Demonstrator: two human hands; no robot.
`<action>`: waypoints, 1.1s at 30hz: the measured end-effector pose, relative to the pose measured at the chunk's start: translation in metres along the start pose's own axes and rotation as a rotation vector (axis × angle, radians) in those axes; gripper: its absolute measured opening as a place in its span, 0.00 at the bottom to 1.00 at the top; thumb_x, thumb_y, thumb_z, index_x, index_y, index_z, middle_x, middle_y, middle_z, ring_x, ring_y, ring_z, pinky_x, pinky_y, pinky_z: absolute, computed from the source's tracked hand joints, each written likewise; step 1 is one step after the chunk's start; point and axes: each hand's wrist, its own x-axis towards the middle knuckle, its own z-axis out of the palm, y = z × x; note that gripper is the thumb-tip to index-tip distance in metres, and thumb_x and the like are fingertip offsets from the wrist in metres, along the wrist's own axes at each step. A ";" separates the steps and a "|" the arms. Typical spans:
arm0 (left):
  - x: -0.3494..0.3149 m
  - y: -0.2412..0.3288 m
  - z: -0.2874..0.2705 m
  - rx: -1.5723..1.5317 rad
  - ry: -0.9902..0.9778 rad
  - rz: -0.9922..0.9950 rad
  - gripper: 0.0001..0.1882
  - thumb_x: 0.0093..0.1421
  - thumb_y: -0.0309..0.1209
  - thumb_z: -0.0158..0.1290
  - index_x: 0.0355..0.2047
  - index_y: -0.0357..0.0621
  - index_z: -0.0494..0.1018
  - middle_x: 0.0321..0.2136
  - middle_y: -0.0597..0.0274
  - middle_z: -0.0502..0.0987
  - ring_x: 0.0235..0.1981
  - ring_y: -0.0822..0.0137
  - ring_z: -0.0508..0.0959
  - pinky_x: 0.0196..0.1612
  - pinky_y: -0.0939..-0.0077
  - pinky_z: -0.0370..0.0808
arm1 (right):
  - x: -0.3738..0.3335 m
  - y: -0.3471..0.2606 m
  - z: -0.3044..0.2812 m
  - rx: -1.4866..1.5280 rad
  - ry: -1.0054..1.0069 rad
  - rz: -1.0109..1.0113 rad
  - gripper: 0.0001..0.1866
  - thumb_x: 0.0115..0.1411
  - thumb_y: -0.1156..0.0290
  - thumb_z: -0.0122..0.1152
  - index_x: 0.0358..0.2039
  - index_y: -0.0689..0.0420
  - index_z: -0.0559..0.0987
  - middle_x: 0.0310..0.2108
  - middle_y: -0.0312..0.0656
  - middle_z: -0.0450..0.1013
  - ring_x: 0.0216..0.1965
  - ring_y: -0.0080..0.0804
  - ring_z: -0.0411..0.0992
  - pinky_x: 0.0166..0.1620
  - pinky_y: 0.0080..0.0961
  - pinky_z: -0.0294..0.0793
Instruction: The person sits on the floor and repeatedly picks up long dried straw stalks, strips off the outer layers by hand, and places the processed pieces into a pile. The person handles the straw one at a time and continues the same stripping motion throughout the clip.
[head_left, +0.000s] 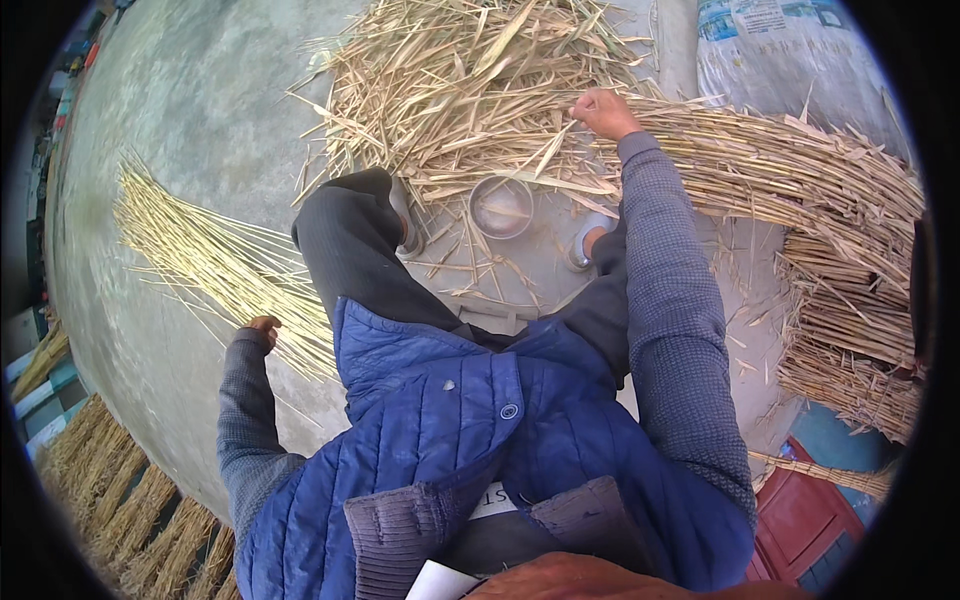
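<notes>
My right hand (605,112) is closed in a pinch at the left end of a thick bundle of dry brown stalks (760,150). Whatever lies between its fingertips is too small to make out. Beside it spreads a heap of loose dry leaves and husks (450,90). On my left, a fanned bundle of pale, peeled stalks (215,250) lies on the floor. My left hand (262,330) rests by the near part of that bundle, its fingers loosely bent and apart, apparently holding nothing.
A round metal bowl (502,208) stands between my feet. More stalk bundles (850,300) are stacked at the right, near a red plastic stool (805,510). A plastic-wrapped sack (790,60) lies at the far right. Straw bundles (120,490) fill the lower left.
</notes>
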 end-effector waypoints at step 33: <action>0.084 0.424 -0.301 -0.063 0.392 0.908 0.26 0.47 0.27 0.65 0.48 0.33 0.74 0.44 0.50 0.79 0.43 0.54 0.79 0.43 0.60 0.72 | 0.339 -0.034 0.093 1.917 -0.015 0.183 0.37 0.66 0.61 0.58 0.69 0.61 0.54 0.69 0.62 0.49 0.68 0.58 0.54 0.63 0.52 0.69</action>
